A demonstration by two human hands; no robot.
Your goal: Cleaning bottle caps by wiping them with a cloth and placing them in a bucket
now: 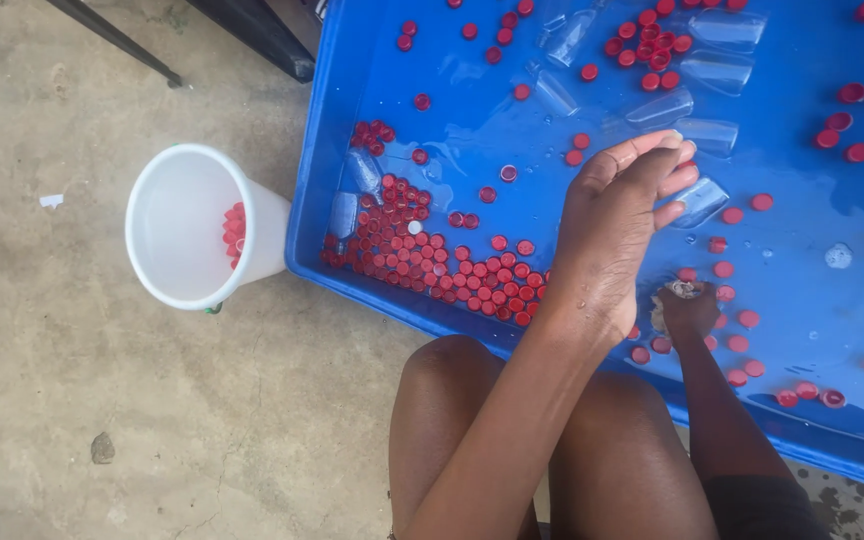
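Note:
My left hand (617, 225) hovers over a blue tub (302, 240) of water, back of the hand up and fingers curled together; what lies in them is hidden. Lower down, my right hand (690, 315) is in the water near the tub's near wall, closed on a small whitish wad (685, 290). Loose red caps (742, 345) float around it. A dense pile of red caps (432, 262) is heaped in the tub's near left corner, left of my left wrist.
A white bucket (167, 235) stands on the concrete floor left of the tub, with a few red caps (235, 235) inside. Clear plastic bottles (717, 72) lie in the water at the far side. My knees (452, 390) are against the tub.

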